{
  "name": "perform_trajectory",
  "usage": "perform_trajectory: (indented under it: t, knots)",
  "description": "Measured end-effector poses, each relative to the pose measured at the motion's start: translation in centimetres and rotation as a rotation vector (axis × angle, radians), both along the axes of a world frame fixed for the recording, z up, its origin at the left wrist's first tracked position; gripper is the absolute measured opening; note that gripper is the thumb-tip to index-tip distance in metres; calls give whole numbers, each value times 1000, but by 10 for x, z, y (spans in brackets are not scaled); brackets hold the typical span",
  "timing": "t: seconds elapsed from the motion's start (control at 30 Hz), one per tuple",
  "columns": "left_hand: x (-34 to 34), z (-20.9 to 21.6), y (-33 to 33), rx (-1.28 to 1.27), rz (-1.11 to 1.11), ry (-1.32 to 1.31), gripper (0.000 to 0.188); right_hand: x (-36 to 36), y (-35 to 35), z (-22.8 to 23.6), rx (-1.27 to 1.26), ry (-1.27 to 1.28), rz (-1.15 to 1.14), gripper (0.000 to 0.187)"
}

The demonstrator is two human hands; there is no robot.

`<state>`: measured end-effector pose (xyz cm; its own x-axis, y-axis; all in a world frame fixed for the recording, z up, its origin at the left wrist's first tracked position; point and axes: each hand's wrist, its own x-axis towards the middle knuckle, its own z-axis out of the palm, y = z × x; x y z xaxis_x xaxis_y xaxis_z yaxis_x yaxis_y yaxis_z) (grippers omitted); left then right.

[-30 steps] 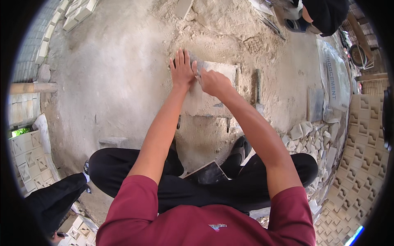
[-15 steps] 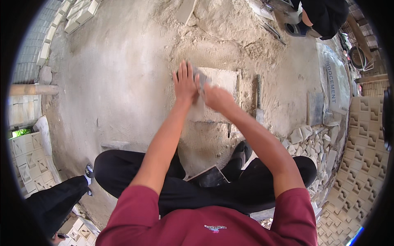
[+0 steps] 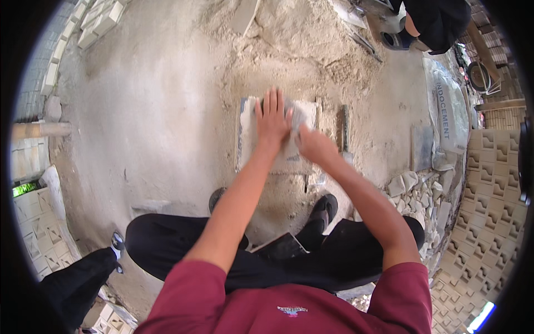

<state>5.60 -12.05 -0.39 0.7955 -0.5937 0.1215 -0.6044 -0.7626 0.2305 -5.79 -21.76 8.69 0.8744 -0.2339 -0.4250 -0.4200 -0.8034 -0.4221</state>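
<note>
My left hand [image 3: 272, 126] lies spread on the grey trowel [image 3: 300, 117] my right hand [image 3: 318, 147] grips; I'm likely smoothing the pale slab [image 3: 248, 129] beneath, and the next stroke needs even pressure.

A: Right side?
B: Grey-white sack [image 3: 445, 119], blue lettering, edges crumpled. Flat grey slab [image 3: 421, 147] just beside it. Pale broken rubble [image 3: 421, 200] heaped below. Far right, a bank of cream blocks [image 3: 486, 189] with wavy hollows.
A: Upper right?
B: Person in black [image 3: 439, 25], partly in view. Dark-tyred wheel [image 3: 478, 77] near, in shadow.
A: Left edge?
B: Round pole [image 3: 40, 130], pale brown, lying crosswise. Beneath it, triangle-patterned blocks [image 3: 40, 220]; a speck of greenery [image 3: 23, 189] between. Lower left: another person's black trouser leg [image 3: 83, 281], dark shoe [image 3: 117, 241].
</note>
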Motion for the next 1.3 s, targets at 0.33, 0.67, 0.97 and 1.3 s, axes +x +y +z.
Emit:
perform_trajectory:
  t: [0.33, 0.67, 0.97, 1.3]
  knots:
    - [-91, -1, 50, 51, -153, 89, 68, -89, 53, 2, 235, 108, -113, 35]
    - [-16, -5, -50, -61, -131, -35, 70, -31, -39, -12, -54, -176, -63, 34]
    - [-118, -2, 36, 116, -217, 21, 72, -115, 34, -14, 158, 73, -109, 35]
    - [38, -20, 37, 16, -114, -124, 68, 30, 26, -19, 202, -152, -17, 35]
